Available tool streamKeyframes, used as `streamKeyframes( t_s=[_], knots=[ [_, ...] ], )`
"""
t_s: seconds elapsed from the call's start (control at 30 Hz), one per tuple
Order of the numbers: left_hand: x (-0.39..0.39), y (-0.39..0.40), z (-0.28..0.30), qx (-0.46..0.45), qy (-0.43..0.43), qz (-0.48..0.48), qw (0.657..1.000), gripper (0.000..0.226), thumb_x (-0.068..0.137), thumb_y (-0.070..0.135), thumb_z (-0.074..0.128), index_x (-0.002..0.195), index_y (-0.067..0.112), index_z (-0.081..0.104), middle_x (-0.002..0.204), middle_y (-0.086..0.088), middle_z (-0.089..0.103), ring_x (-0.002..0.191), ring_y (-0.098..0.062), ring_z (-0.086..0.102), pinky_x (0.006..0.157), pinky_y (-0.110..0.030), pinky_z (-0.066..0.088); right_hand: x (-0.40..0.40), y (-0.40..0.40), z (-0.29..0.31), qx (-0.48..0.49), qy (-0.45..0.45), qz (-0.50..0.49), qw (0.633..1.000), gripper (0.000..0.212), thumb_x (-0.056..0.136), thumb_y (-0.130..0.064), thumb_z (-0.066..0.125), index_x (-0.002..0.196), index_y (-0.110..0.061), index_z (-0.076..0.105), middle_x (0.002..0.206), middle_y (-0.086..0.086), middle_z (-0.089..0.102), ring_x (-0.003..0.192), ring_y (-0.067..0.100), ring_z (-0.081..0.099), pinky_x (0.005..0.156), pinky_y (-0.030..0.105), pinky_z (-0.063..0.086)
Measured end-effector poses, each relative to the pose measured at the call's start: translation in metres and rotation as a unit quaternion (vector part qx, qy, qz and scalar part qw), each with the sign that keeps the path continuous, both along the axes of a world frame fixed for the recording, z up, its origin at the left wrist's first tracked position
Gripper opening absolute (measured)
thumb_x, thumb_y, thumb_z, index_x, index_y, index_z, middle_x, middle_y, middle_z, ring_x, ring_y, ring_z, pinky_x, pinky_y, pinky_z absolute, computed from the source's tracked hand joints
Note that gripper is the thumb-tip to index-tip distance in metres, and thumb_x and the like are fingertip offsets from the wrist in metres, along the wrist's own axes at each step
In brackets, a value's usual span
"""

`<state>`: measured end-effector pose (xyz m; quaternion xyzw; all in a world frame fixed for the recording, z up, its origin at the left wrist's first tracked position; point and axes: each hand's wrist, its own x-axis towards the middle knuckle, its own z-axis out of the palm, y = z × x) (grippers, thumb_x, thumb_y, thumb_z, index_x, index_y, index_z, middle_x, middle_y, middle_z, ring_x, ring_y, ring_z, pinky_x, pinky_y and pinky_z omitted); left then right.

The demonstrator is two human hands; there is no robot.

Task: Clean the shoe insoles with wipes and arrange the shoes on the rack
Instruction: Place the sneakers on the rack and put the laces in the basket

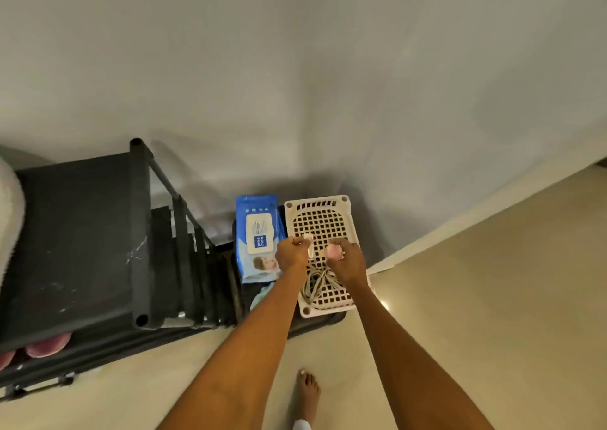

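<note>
Both arms reach down over a white perforated plastic tray (pixel 331 213) on the floor by the wall. My left hand (pixel 290 252) pinches a small whitish piece (pixel 309 249), a wipe or a shoe part; which one is unclear. My right hand (pixel 348 260) grips a small pink shoe (pixel 335 251). A blue pack of wipes (pixel 258 232) lies just left of the tray. The black shoe rack (pixel 75 242) stands at the left, with pink shoes (pixel 46 346) on a lower shelf.
A grey cord or lace (pixel 317 283) lies coiled on the tray below my hands. A teal cloth (pixel 262 293) peeks out under the wipes pack. My bare foot (pixel 308 393) stands on the beige floor. A white fluffy item (pixel 10 209) sits on the rack's left edge.
</note>
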<state>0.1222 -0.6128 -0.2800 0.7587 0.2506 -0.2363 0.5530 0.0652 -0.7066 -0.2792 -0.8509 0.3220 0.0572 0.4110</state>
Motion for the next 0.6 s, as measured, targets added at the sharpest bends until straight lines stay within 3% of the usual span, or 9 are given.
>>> streamKeyframes(
  t_s=[0.2, 0.37, 0.47, 0.6],
  knots=[
    [0.032, -0.009, -0.032, 0.194, -0.020, -0.143, 0.970, 0.018, 0.088, 0.021, 0.065, 0.101, 0.010, 0.065, 0.100, -0.005, 0.068, 0.090, -0.020, 0.064, 0.070, -0.027, 0.045, 0.038, -0.013, -0.038, -0.089, 0.075, 0.147, 0.982, 0.041, 0.088, -0.008, 0.057, 0.127, -0.020, 0.050, 0.128, 0.006, 0.049, 0.113, 0.023, 0.054, 0.093, 0.033, 0.046],
    [0.042, -0.021, -0.051, 0.298, -0.022, -0.222, 0.928, 0.016, 0.090, 0.025, 0.060, 0.099, 0.012, 0.063, 0.094, -0.007, 0.067, 0.083, -0.018, 0.063, 0.070, -0.029, 0.050, 0.050, -0.019, -0.048, -0.123, 0.067, 0.195, 0.971, 0.029, 0.093, -0.016, 0.051, 0.121, -0.017, 0.051, 0.124, 0.006, 0.047, 0.102, 0.022, 0.056, 0.087, 0.033, 0.049],
    [0.038, -0.020, -0.055, 0.340, -0.026, -0.271, 0.900, 0.024, 0.094, 0.023, 0.053, 0.114, 0.010, 0.055, 0.102, -0.009, 0.065, 0.092, -0.021, 0.063, 0.069, -0.028, 0.047, 0.047, -0.015, -0.056, -0.109, 0.068, 0.194, 0.973, 0.031, 0.092, -0.018, 0.052, 0.123, -0.019, 0.050, 0.125, 0.005, 0.047, 0.105, 0.020, 0.055, 0.089, 0.031, 0.048],
    [0.037, -0.027, -0.054, 0.369, -0.075, -0.341, 0.862, 0.048, 0.097, 0.016, 0.046, 0.141, 0.016, 0.028, 0.116, -0.010, 0.058, 0.096, -0.022, 0.063, 0.074, -0.030, 0.051, 0.051, -0.019, -0.060, -0.108, 0.062, 0.192, 0.973, 0.035, 0.091, -0.017, 0.056, 0.125, -0.019, 0.049, 0.127, 0.004, 0.048, 0.109, 0.019, 0.054, 0.093, 0.030, 0.047]
  ],
)
